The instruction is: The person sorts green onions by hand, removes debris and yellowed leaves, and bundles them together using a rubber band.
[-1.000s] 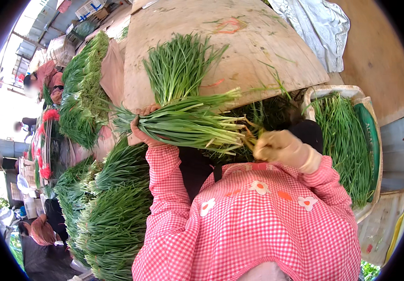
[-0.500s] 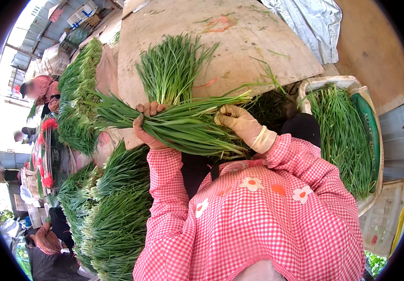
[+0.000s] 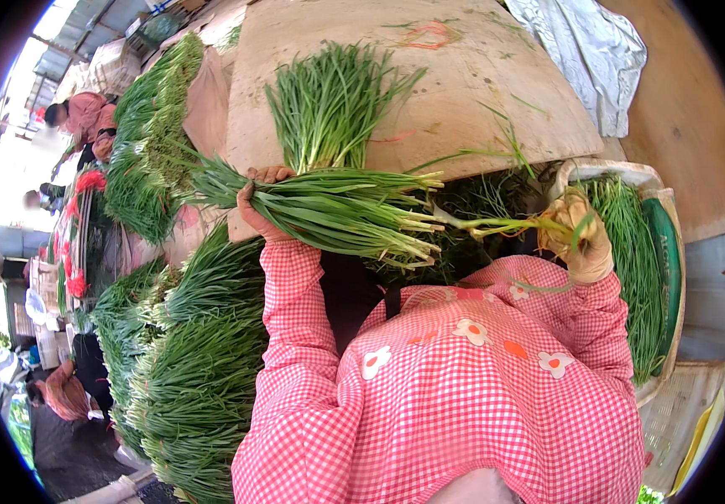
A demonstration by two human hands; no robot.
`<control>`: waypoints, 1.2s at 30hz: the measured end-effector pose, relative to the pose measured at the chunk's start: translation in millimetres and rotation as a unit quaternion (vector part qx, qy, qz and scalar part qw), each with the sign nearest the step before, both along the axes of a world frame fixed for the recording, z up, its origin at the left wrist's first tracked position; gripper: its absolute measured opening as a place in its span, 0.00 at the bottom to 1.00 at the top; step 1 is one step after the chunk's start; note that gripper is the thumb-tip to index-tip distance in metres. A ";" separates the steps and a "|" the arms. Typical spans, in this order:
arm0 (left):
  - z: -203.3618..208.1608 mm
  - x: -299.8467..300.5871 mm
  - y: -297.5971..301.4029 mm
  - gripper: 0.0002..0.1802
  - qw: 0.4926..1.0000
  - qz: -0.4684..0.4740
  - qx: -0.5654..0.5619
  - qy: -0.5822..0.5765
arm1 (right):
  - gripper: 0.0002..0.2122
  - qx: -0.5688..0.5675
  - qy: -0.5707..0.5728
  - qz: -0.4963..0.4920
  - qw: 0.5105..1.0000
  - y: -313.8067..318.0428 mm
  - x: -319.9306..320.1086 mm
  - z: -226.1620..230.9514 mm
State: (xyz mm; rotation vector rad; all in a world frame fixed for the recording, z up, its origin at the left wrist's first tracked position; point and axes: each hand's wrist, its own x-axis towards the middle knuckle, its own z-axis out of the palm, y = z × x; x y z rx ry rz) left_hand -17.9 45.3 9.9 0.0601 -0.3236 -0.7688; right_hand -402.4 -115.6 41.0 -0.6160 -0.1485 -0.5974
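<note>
Head camera shows us the bunch sideways before us, our left hand clamped around its leaves and our right hand pinched on loose strands beyond its stem ends. We'd do best gripping snugly, pulling lengthwise, clear of the board.

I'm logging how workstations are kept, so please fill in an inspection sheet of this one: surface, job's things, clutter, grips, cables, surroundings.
Surface: wooden board, flecked with scraps.
Job's things: held bunch of green stalks; second bunch lying on the board.
Clutter: orange string and loose leaves on the board.
Left grip: closed around the held bunch.
Right grip: holding yellowish strands.
Cables: nothing seen.
Surroundings: stacked green bunches left; white crate of greens right; another person upper left.
</note>
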 end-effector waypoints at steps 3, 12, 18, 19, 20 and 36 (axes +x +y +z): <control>3.2 0.5 -9.8 0.05 1.000 -0.007 -0.002 0.003 | 0.13 -0.427 0.515 0.015 0.743 -10.9 3.7 -16.3; 9.0 -15.6 -16.8 0.06 0.998 -0.056 -0.017 -0.020 | 0.13 -0.665 0.385 -0.160 0.619 27.6 99.7 -3.5; 10.2 -26.6 -22.0 0.07 0.995 -0.092 -0.019 -0.037 | 0.14 -0.291 0.373 0.063 0.879 25.4 142.7 -25.7; 9.7 -27.8 -21.5 0.07 0.995 -0.093 -0.017 -0.037 | 0.13 -0.257 0.366 0.082 0.891 30.6 145.6 -22.0; 9.0 -28.8 -21.7 0.07 0.995 -0.094 -0.016 -0.036 | 0.12 -0.245 0.337 0.074 0.906 35.2 148.3 -22.5; -2.9 -16.4 -7.5 0.05 0.982 0.069 0.162 -0.070 | 0.16 -0.366 0.405 -0.085 0.834 13.6 59.0 -66.8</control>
